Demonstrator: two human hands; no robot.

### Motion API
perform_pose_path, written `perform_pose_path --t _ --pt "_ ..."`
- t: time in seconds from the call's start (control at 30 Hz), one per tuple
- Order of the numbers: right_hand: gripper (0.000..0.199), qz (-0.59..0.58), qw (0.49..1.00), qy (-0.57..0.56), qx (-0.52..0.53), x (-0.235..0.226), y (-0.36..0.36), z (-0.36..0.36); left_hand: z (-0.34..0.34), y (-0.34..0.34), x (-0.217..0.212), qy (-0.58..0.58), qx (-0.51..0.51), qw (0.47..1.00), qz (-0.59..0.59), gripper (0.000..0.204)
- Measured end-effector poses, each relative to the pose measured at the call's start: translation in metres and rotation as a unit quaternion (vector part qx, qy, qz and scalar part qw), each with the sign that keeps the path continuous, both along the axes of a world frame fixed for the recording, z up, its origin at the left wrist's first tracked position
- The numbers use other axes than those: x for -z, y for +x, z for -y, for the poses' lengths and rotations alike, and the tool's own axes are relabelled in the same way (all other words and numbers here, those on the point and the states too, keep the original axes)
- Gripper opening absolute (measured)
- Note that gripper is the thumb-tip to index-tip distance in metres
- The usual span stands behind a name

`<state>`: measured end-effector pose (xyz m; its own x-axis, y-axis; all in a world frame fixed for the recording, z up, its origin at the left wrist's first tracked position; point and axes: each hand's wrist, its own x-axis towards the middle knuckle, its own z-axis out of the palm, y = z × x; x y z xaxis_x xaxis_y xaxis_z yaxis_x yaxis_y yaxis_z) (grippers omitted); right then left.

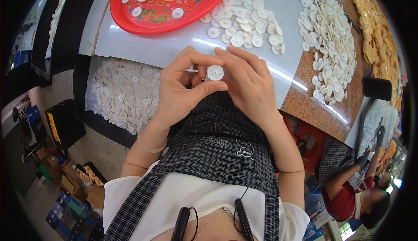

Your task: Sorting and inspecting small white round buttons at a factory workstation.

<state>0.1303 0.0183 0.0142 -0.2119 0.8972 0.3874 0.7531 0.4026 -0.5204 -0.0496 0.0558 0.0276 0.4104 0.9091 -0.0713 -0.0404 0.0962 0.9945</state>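
My left hand pinches a small white plastic gear between thumb and index finger, its toothed face turned up. A second white toothed piece pokes out edge-on among the left hand's curled fingers. Close against the gear's right side, my right hand is closed, its fingers bent and its fingertips meeting the left index finger. The right thumb and whatever lies under those fingers are hidden. Both hands are above the table's near edge, in front of my dark checked apron.
Beyond my hands, loose white gears lie beside a red patterned tray holding several more. A bin of white pieces is at left. Another heap spreads over the brown board. A co-worker is at lower right.
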Motion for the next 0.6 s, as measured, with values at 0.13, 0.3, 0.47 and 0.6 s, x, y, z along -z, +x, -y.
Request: perform_pose_path --t 0.13,0.3,0.47,0.6 --pt "0.042 -0.037 0.999 -0.014 -0.025 0.001 0.005 0.015 0.0 0.0 0.0 -0.006 -0.011 1.0 -0.003 0.031" --pt "0.031 -0.032 0.999 0.005 -0.043 0.002 0.011 0.033 -0.007 -0.021 -0.012 0.012 0.006 0.997 -0.073 0.036" --pt "0.02 -0.18 0.982 -0.055 0.031 -0.001 0.008 0.034 -0.022 -0.107 -0.045 0.024 0.062 0.951 -0.302 0.053" --pt "0.027 -0.405 0.89 -0.199 0.06 -0.008 0.003 0.024 -0.015 -0.113 -0.053 0.079 0.06 0.94 -0.326 0.066"
